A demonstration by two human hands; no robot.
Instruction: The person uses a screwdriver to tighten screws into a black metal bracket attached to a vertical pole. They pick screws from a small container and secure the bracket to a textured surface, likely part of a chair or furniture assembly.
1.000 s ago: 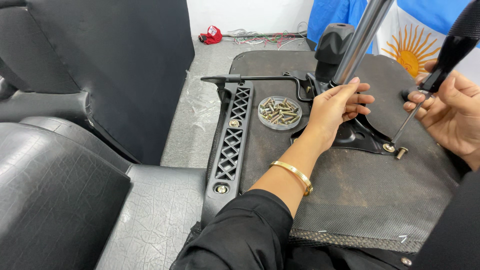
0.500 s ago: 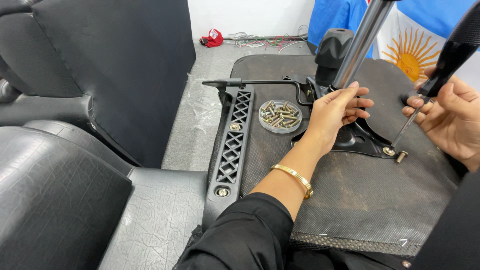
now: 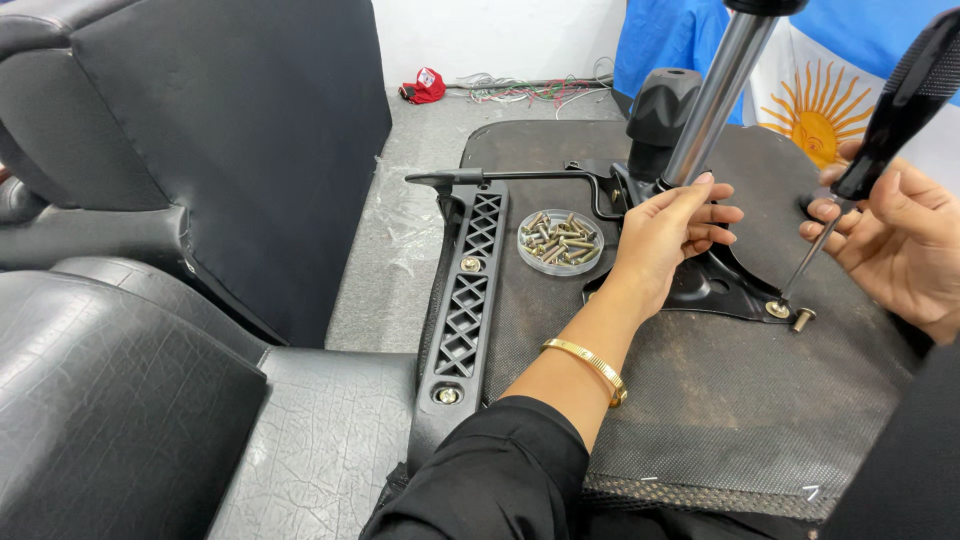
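Head view: right hand (image 3: 905, 250) tilts screwdriver (image 3: 880, 150), tip down-left onto bolt (image 3: 777, 309).

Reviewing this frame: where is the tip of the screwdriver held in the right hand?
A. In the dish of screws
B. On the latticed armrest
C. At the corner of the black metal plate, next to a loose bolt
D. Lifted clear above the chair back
C: the right hand holds the screwdriver slanting down to the corner of the black metal plate, beside a loose bolt, well away from the dish of screws.
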